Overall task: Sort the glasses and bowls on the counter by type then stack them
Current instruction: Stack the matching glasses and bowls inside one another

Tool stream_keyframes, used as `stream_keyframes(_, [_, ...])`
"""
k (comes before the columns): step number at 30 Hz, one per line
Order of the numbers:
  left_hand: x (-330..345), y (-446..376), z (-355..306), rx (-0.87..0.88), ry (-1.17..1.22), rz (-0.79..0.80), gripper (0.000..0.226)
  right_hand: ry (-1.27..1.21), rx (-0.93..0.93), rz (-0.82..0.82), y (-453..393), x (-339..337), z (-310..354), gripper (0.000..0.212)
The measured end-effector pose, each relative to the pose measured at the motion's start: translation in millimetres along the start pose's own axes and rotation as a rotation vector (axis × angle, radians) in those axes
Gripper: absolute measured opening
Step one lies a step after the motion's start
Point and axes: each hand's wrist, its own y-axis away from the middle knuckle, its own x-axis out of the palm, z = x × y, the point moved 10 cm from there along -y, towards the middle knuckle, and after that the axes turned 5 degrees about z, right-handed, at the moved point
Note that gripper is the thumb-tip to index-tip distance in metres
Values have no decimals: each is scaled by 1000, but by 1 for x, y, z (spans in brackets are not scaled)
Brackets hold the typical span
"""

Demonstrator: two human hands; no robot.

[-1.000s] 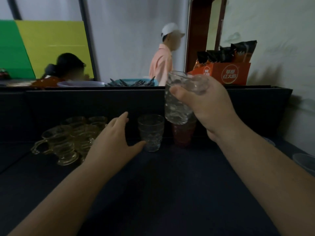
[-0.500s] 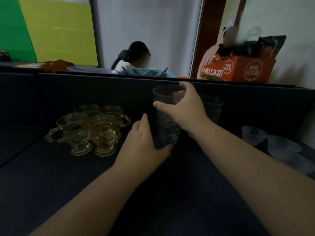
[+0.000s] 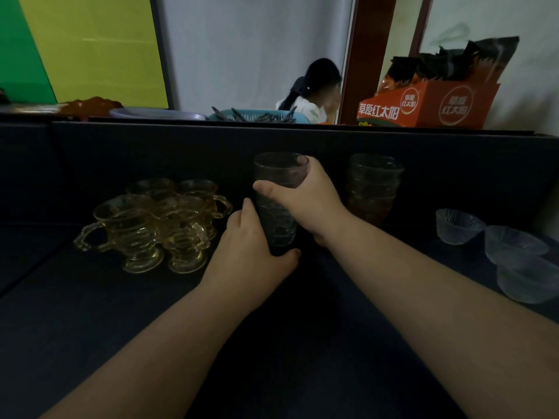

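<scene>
A clear tumbler (image 3: 279,170) sits nested in another clear tumbler (image 3: 279,228) on the dark counter (image 3: 121,313). My right hand (image 3: 305,201) grips the upper tumbler from the right. My left hand (image 3: 248,252) holds the lower one at its base. A second stack of tumblers (image 3: 375,189) stands to the right by the back wall. Several amber handled cups (image 3: 154,222) cluster on the left. Three clear glass bowls (image 3: 511,252) sit at the far right.
A dark raised ledge (image 3: 181,140) runs behind the counter. On it stand an orange carton of packets (image 3: 429,107), a blue basket of cutlery (image 3: 257,116) and a purple plate (image 3: 151,113). A person (image 3: 314,92) sits beyond it.
My right hand has lowered the raised tumbler into the one on the counter. My left hand has closed round the lower tumbler's base. The view has shifted right, showing the bowls.
</scene>
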Motion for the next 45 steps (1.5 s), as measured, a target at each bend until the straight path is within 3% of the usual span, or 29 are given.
stream_keyframes(5, [0, 2, -2, 37, 9, 1, 111, 14, 40, 88, 12, 8, -7, 86])
stream_keyframes(8, [-1, 1, -1, 47, -12, -37, 109, 200, 11, 113, 42, -6, -7, 97])
stream_keyframes(10, [-1, 0, -1, 52, -6, -64, 106, 327, -100, 15, 66, -32, 2, 88])
stream_keyframes(13, [0, -4, 4, -19, -16, -94, 110, 411, -223, -272, 97, -85, 9, 74])
stream_keyframes(16, [3, -12, 11, -69, 23, -123, 105, 450, -104, -409, 99, -121, -16, 82])
stream_keyframes(20, [9, -22, 17, -116, 104, -128, 95, 213, 137, -254, 74, -119, -72, 99])
stream_keyframes(23, [9, -25, 18, -125, 134, -152, 86, 110, 139, -220, 65, -113, -81, 87])
stream_keyframes(28, [0, -27, 15, -137, 141, -212, 49, 91, 140, -222, 66, -111, -81, 77])
stream_keyframes(31, [1, -25, 14, -134, 128, -222, 42, 118, 122, -188, 67, -103, -79, 70])
stream_keyframes(39, [-4, -18, 2, -90, 222, -225, 53, 158, 144, -67, 80, -90, -74, 60])
stream_keyframes(45, [14, 16, -24, -48, -147, -124, 103, 317, 136, 3, 122, -105, -43, 62])
